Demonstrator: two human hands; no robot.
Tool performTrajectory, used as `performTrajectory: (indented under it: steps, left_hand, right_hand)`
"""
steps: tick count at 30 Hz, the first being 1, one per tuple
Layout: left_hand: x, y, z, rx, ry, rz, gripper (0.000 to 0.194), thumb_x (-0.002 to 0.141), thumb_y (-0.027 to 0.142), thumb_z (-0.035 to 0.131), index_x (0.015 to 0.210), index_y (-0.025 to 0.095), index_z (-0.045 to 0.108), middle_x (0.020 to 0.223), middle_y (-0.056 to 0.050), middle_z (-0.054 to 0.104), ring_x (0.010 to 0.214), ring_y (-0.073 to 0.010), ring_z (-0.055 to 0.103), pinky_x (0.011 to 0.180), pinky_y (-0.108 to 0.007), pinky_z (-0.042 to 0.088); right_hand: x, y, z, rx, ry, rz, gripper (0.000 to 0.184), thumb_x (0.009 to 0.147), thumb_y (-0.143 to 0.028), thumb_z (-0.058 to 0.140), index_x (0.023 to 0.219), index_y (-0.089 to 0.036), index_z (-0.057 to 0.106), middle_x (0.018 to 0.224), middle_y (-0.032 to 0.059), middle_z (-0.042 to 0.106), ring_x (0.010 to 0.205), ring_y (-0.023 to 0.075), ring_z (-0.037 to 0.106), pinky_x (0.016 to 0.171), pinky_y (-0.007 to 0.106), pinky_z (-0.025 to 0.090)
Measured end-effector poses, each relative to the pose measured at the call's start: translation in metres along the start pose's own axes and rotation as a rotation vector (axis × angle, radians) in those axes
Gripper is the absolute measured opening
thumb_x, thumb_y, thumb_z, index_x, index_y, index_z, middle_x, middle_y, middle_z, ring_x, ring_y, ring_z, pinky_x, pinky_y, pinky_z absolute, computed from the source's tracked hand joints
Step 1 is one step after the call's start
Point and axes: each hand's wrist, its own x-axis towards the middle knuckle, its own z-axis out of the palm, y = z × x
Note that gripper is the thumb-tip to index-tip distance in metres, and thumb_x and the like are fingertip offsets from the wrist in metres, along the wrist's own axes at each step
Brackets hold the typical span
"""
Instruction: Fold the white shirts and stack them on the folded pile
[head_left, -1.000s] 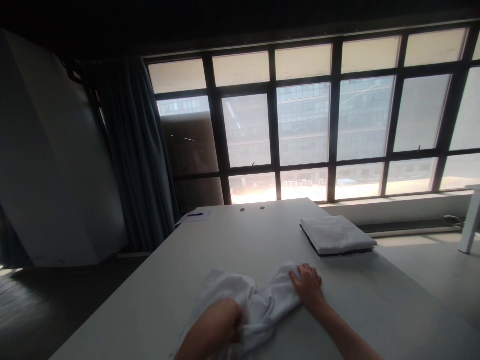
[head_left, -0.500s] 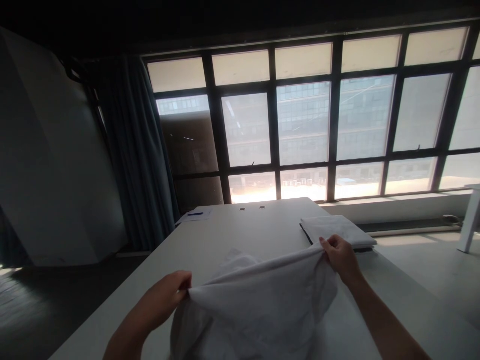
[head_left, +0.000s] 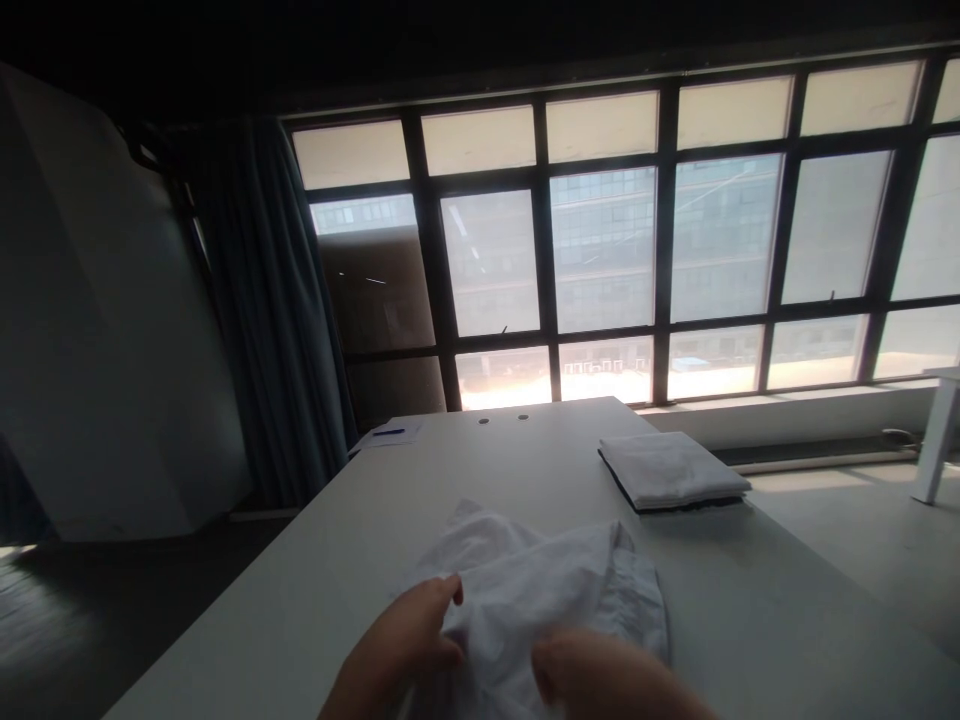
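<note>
A rumpled white cloth (head_left: 517, 570), possibly a garment, lies loosely on the white table close to me. Gathered creases run along its right part. My left hand (head_left: 412, 635) is over the cloth's lower left side, thumb and forefinger apart with a gap between them. Low over the cloth's near right part is my right hand (head_left: 592, 670), its fingers curled down. Motion blur hides whether those fingers pinch any fabric. The near end of the cloth is partly covered by both hands and cut by the frame's bottom edge.
A folded stack of white cloth (head_left: 671, 470) with a dark layer underneath rests at the table's right edge. Papers (head_left: 397, 433) with a blue pen (head_left: 388, 432) lie at the far left corner. Beyond the white table (head_left: 360, 530) are windows and a blue curtain (head_left: 262, 320).
The white cloth, earlier stretched between both hands, has come down onto the table. My right hand has moved left and nearer; my left hand has shifted right and lower, its fingers parted.
</note>
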Motion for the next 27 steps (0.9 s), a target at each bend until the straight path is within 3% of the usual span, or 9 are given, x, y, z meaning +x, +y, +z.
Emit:
performTrajectory:
  steps: [2, 5, 7, 9, 12, 16, 20, 24, 27]
  left_hand:
    - [0.007, -0.002, 0.009, -0.016, -0.035, 0.017, 0.054, 0.057, 0.028, 0.081, 0.109, 0.027, 0.066, 0.102, -0.001, 0.069, 0.096, -0.0262, 0.064, 0.083, -0.033, 0.049]
    - [0.021, -0.011, 0.020, -0.047, -0.096, 0.033, 0.078, 0.051, 0.036, 0.088, 0.124, 0.026, 0.063, 0.119, -0.006, 0.068, 0.110, -0.0302, 0.063, 0.095, -0.037, 0.050]
    - [0.029, -0.017, 0.027, -0.015, -0.112, 0.010, 0.104, 0.051, 0.046, 0.089, 0.144, 0.024, 0.049, 0.140, -0.013, 0.059, 0.130, -0.0363, 0.053, 0.111, -0.047, 0.041]
    - [0.035, -0.019, 0.036, 0.071, -0.117, -0.016, 0.125, 0.051, 0.055, 0.088, 0.156, 0.023, 0.030, 0.158, -0.018, 0.038, 0.146, -0.0428, 0.032, 0.121, -0.059, 0.022]
    - [0.045, -0.016, 0.055, 0.171, -0.111, 0.020, 0.138, 0.049, 0.063, 0.088, 0.160, 0.019, 0.019, 0.167, -0.021, 0.013, 0.152, -0.0461, 0.013, 0.122, -0.065, 0.007]
    - [0.058, -0.007, 0.083, 0.209, -0.048, 0.069, 0.116, 0.059, 0.062, 0.084, 0.153, 0.015, 0.035, 0.167, -0.021, 0.007, 0.147, -0.0456, 0.027, 0.120, -0.056, 0.025]
    - [0.063, 0.002, 0.094, 0.221, -0.021, 0.108, 0.073, 0.076, 0.049, 0.073, 0.139, 0.021, 0.053, 0.167, -0.012, 0.020, 0.145, -0.0390, 0.033, 0.117, -0.051, 0.032]
    - [0.055, 0.015, 0.084, 0.243, 0.050, 0.255, 0.030, 0.086, 0.033, 0.060, 0.114, 0.026, 0.068, 0.157, -0.007, 0.042, 0.140, -0.0349, 0.038, 0.114, -0.051, 0.031]
    - [0.041, 0.027, 0.063, 0.195, 0.091, 0.364, 0.022, 0.089, 0.028, 0.052, 0.103, 0.027, 0.069, 0.132, -0.006, 0.063, 0.123, -0.0293, 0.054, 0.105, -0.042, 0.038]
  right_hand:
    - [0.014, -0.006, 0.027, -0.083, -0.047, -0.062, 0.014, 0.079, -0.023, 0.065, 0.091, -0.020, 0.071, 0.085, 0.0037, 0.069, 0.074, 0.0205, 0.065, 0.068, 0.026, 0.047]
    - [0.028, 0.000, 0.045, -0.118, 0.060, -0.137, 0.015, 0.078, -0.021, 0.066, 0.093, -0.020, 0.070, 0.092, 0.0059, 0.070, 0.084, 0.0236, 0.065, 0.074, 0.028, 0.047]
    - [0.031, 0.009, 0.039, -0.058, 0.183, -0.106, 0.018, 0.074, -0.021, 0.069, 0.091, -0.022, 0.069, 0.096, 0.0053, 0.070, 0.088, 0.0242, 0.065, 0.076, 0.029, 0.047]
    - [0.030, 0.018, 0.025, 0.039, 0.313, -0.047, 0.014, 0.076, -0.019, 0.065, 0.089, -0.021, 0.066, 0.094, 0.0050, 0.069, 0.087, 0.0226, 0.064, 0.076, 0.028, 0.045]
    - [0.030, 0.035, -0.002, 0.161, 0.464, 0.010, 0.011, 0.086, -0.020, 0.050, 0.091, -0.020, 0.059, 0.088, 0.0041, 0.067, 0.080, 0.0179, 0.061, 0.072, 0.026, 0.043]
    - [0.031, 0.062, -0.032, 0.314, 0.773, 0.095, 0.010, 0.086, -0.023, 0.041, 0.091, -0.021, 0.050, 0.075, -0.0001, 0.059, 0.069, 0.0158, 0.055, 0.065, 0.025, 0.038]
    - [0.024, 0.086, -0.050, 0.397, 0.980, 0.154, 0.014, 0.086, -0.030, 0.041, 0.094, -0.022, 0.049, 0.071, -0.0022, 0.056, 0.061, 0.0159, 0.052, 0.061, 0.026, 0.037]
    - [0.014, 0.101, -0.060, 0.310, 1.030, 0.183, 0.017, 0.086, -0.022, 0.038, 0.090, -0.021, 0.054, 0.082, 0.0034, 0.062, 0.076, 0.0191, 0.059, 0.075, 0.029, 0.043]
    - [0.010, 0.099, -0.064, 0.245, 0.976, 0.180, 0.023, 0.082, -0.015, 0.038, 0.086, -0.021, 0.059, 0.090, 0.0065, 0.064, 0.088, 0.0203, 0.060, 0.084, 0.031, 0.043]
